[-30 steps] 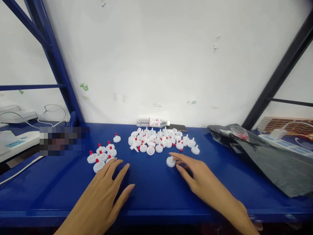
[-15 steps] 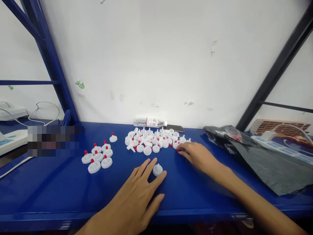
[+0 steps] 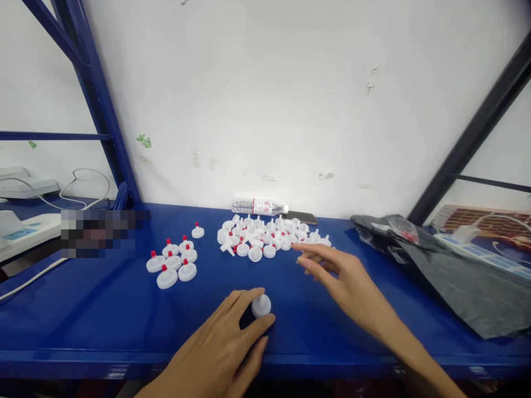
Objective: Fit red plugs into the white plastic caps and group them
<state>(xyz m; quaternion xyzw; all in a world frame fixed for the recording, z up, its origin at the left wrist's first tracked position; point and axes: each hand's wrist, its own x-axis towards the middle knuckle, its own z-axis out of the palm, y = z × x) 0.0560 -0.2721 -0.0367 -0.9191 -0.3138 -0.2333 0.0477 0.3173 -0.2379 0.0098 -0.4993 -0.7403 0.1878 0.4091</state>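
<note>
My left hand has its index finger and thumb closed around a white nozzle cap with no red tip, close to the front of the table. My right hand is raised a little above the table, just in front of the pile, with thumb and fingers drawn together. Whatever may be between those fingertips is too small to make out. Behind it lies a heap of white nozzle caps, with small red tips scattered among them. To the left, several white nozzle caps with red tips stand upright in a loose group.
A clear plastic bottle lies at the wall beside a dark phone. Black plastic bags cover the right side of the blue table. Power strips and cables sit at the far left.
My left hand has closed on the white nozzle cap and drawn it toward me. My right hand has lifted from the right edge of the heap and come back slightly.
</note>
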